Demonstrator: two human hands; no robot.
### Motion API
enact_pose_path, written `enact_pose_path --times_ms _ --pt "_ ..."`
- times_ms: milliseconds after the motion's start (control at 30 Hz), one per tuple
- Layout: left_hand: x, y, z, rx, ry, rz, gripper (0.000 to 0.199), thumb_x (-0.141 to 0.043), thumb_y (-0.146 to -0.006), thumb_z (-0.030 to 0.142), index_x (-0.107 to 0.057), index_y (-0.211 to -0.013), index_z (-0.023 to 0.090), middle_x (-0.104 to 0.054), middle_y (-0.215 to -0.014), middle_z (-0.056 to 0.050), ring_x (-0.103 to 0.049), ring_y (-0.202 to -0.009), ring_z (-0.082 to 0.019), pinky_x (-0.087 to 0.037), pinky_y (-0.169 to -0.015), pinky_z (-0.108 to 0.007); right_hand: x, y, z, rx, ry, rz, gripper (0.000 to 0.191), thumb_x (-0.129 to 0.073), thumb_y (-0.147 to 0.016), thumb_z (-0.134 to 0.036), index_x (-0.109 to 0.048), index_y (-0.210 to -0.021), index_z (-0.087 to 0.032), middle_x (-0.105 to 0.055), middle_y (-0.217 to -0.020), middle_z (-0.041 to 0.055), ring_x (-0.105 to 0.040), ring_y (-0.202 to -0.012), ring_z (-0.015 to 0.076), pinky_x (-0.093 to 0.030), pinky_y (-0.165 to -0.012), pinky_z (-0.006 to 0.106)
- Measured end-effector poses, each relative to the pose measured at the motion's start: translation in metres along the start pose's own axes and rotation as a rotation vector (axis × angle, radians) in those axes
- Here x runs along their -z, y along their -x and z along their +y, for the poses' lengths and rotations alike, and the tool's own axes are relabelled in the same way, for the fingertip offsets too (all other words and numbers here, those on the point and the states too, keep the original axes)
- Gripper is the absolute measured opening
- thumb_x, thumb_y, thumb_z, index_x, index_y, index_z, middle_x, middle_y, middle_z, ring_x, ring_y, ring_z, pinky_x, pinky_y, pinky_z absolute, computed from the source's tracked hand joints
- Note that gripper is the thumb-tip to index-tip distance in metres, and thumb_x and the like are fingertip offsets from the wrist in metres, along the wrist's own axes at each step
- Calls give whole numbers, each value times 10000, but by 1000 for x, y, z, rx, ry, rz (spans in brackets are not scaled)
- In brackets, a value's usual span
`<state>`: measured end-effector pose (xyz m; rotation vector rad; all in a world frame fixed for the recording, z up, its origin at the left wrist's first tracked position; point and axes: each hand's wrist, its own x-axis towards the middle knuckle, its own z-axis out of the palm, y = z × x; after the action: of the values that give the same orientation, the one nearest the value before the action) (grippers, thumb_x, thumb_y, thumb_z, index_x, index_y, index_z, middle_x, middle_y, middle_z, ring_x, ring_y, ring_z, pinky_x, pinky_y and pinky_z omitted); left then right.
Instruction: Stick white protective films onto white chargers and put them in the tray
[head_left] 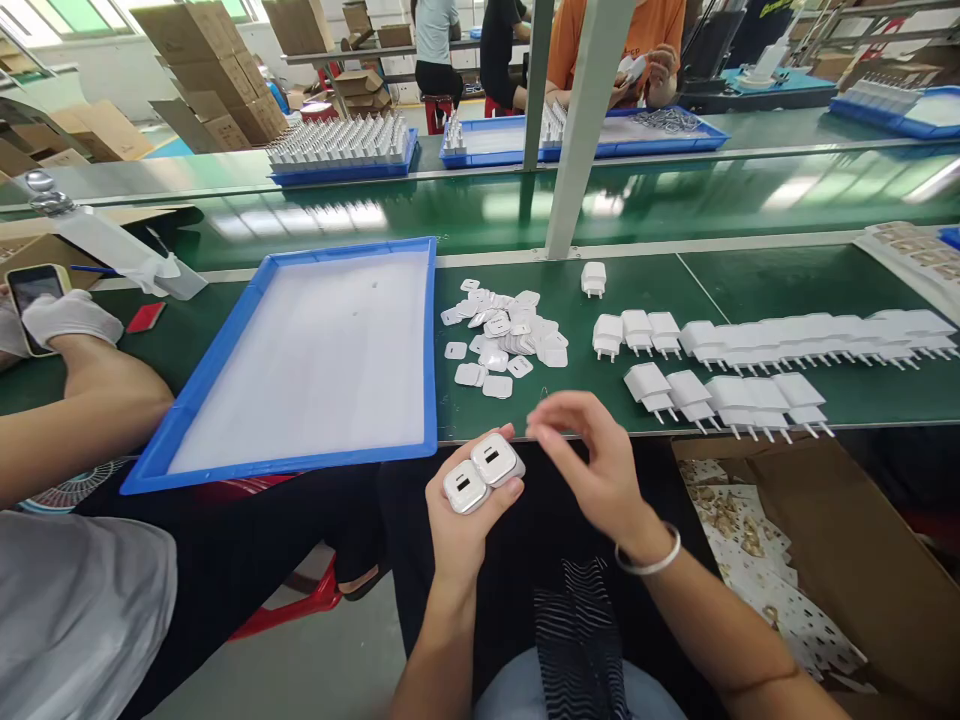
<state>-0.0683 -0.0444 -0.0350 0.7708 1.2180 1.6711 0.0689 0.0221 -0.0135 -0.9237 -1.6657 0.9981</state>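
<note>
My left hand (463,530) is closed around two white USB chargers (484,470) side by side, their faces with the dark port slots turned up. To its right my right hand (589,455) hovers apart from them, thumb and forefinger pinched together; whether anything thin is between the fingertips I cannot make out. Beyond both hands, a loose pile of small white cover plates with slots (510,325) lies on the green table. Right of the pile stand rows of white plug chargers (769,400) with their pins pointing toward me, and a single plug charger (594,279) sits farther back.
A blue-rimmed tray (433,350) lined with white is at left, overhanging the table edge. A co-worker's gloved hand (71,318) holds a phone (36,290) beyond it. A grey post (577,150) rises behind the pile. A cardboard box (840,530) with scraps stands below right.
</note>
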Motion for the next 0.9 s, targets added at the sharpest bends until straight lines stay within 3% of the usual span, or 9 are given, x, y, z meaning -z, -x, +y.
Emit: enact_pose_path --times_ms 67,133,233,433,600,767,900 --pt "7 1 -1 -31 -105 -23 454 -892 -673 234 -768 -1107 186 -781 -1155 -119 -735 -1085 -283 -596 -960 -393 2 -34 7 -25 278 -64 65 -591 -937 -199 -623 -986 -227 -698 -972 66 -668 -854 226 -535 -729 383" --pt "14 3 -1 -91 -180 -97 439 -886 -682 247 -774 -1103 191 -774 -1158 -125 -723 -1102 -297 -580 -987 -427 -3 -60 16 -74 489 -128 64 -616 -920 -189 -663 -960 -208 -709 -995 68 -656 -839 221 -512 -738 382" --pt "22 4 1 -214 -258 -207 454 -889 -678 234 -774 -1117 232 -750 -1210 -114 -697 -1159 -300 -549 -1041 -446 -16 -76 26 -120 589 -156 82 -670 -893 -206 -707 -967 -203 -716 -1040 82 -666 -886 247 -502 -761 396" --pt "28 3 2 -325 -348 -229 479 -880 -698 208 -754 -1158 260 -724 -1236 -106 -689 -1157 -279 -566 -1020 -434 -29 -72 31 -143 654 -170 124 -714 -852 -181 -703 -975 -172 -701 -1061 121 -637 -1044 311 -493 -874 437" --pt "27 0 2 -369 -450 -206 473 -855 -729 196 -736 -1182 266 -673 -1263 -98 -666 -1175 -272 -561 -1039 -439 -27 -74 25 -115 642 -220 140 -661 -863 -128 -673 -986 -193 -700 -902 60 -638 -843 239 -468 -738 355" --pt "25 -8 10 -427 -637 -183 429 -849 -744 248 -748 -1159 279 -547 -1269 -91 -604 -1236 -282 -538 -1085 -468 -4 -69 4 84 472 -384 183 -577 -927 -107 -719 -893 -216 -733 -883 23 -649 -808 181 -475 -716 302" --pt "17 -16 20 -349 -672 -348 387 -827 -775 252 -740 -1152 257 -445 -1537 -110 -575 -1337 -326 -520 -1119 -496 20 -64 -12 255 404 -551 267 -548 -943 -92 -775 -961 -231 -730 -948 46 -669 -873 188 -523 -753 309"
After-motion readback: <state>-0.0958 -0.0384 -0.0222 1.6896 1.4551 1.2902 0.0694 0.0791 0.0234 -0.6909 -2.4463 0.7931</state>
